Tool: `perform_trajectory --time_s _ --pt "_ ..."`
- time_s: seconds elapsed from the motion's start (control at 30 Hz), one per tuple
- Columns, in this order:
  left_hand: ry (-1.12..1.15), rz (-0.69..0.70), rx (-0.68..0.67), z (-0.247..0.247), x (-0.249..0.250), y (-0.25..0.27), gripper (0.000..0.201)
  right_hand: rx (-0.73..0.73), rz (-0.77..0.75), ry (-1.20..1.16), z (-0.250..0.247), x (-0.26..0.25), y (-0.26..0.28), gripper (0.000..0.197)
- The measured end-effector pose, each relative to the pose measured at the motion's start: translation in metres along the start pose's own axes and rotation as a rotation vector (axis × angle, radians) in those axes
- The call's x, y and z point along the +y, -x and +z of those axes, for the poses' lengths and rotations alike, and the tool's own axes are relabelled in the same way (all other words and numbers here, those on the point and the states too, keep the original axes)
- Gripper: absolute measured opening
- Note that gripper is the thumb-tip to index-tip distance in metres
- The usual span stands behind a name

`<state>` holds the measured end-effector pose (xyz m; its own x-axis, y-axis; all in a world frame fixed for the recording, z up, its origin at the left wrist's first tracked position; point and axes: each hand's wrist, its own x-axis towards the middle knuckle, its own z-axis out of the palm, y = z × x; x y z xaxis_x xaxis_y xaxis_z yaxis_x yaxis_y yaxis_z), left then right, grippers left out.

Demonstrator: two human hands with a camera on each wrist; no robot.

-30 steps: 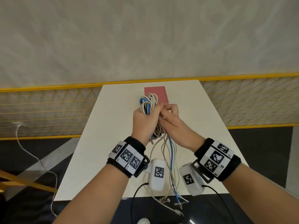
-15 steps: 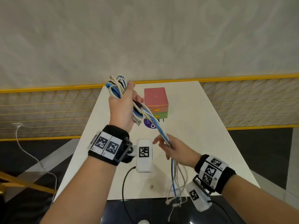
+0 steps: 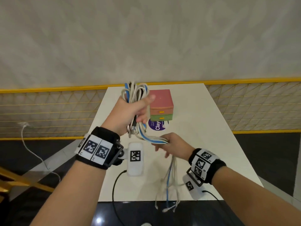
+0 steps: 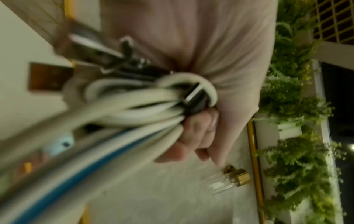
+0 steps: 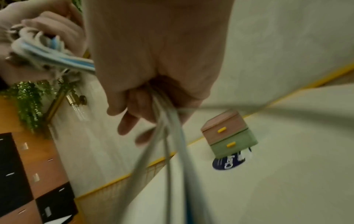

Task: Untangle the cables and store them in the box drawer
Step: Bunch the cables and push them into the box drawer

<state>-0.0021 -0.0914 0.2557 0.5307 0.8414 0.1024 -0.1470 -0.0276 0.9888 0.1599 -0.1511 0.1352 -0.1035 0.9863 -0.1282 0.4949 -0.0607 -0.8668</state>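
Observation:
My left hand (image 3: 131, 110) is raised left of the box and grips a coiled bundle of white and blue cables (image 3: 136, 92); the left wrist view shows my fingers (image 4: 199, 133) curled round the bundle (image 4: 134, 103). Straightened strands run down to my right hand (image 3: 169, 145), which holds them loosely curled in its fingers (image 5: 134, 121). The cable tails (image 3: 168, 190) hang past the table's near edge. The box (image 3: 161, 103), pink above and green below, has both yellow-handled drawers closed (image 5: 228, 134).
The white table (image 3: 211, 136) is narrow, with dark floor on both sides and a yellow mesh railing (image 3: 48, 111) behind. A purple round sticker (image 3: 157, 126) lies before the box. A white wall cable (image 3: 32, 152) trails on the floor at left.
The hands were together at the bundle in front of the box. My left hand lifted the bundle up and left; my right hand slid down the strands toward me.

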Motion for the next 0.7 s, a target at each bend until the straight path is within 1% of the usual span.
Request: perform_trajectory --time_s 0.07,0.1,0.17,0.2,0.23,0.3,0.33,0.4,0.47,0.53,0.6,0.63,0.7 --pt "-0.118 -0.117 -0.077 -0.005 -0.008 0.007 0.026 0.105 -0.057 0.091 -0.014 0.001 -0.007 0.011" --pt "-0.168 -0.171 -0.084 -0.006 -0.014 0.009 0.024 0.148 -0.090 0.098 -0.019 -0.004 -0.009 0.015" --pt "-0.253 -0.249 -0.029 -0.004 -0.025 0.011 0.028 0.205 -0.128 0.085 -0.026 -0.014 -0.015 0.026" --pt "-0.293 -0.260 0.007 -0.003 -0.030 0.012 0.033 0.225 -0.133 0.089 -0.028 -0.018 -0.018 0.034" --pt "-0.331 -0.250 0.028 -0.001 -0.034 0.013 0.034 0.231 -0.139 0.109 -0.029 -0.024 -0.020 0.042" --pt "-0.411 -0.216 0.029 0.006 -0.040 0.014 0.023 0.211 -0.168 0.164 -0.031 -0.032 -0.021 0.053" --pt "-0.446 -0.210 0.014 0.009 -0.043 0.015 0.021 0.178 -0.186 0.166 -0.032 -0.038 -0.021 0.056" --pt "-0.483 -0.214 -0.010 0.012 -0.050 0.014 0.020 0.085 -0.194 0.094 -0.037 -0.048 -0.018 0.064" --pt "-0.561 -0.210 0.002 0.010 -0.054 0.012 0.017 0.022 -0.183 0.027 -0.044 -0.052 -0.016 0.071" --pt "-0.628 -0.205 0.034 0.006 -0.056 0.008 0.013 -0.020 -0.184 0.009 -0.051 -0.051 -0.014 0.072" --pt "-0.660 -0.196 0.044 0.003 -0.054 0.006 0.013 -0.022 -0.184 -0.022 -0.053 -0.049 -0.011 0.066" --pt "-0.672 -0.188 0.040 0.003 -0.053 0.005 0.017 -0.011 -0.191 -0.036 -0.054 -0.047 -0.010 0.063" --pt "-0.680 -0.184 0.048 0.001 -0.053 0.002 0.034 0.037 -0.208 -0.054 -0.056 -0.041 -0.007 0.052"
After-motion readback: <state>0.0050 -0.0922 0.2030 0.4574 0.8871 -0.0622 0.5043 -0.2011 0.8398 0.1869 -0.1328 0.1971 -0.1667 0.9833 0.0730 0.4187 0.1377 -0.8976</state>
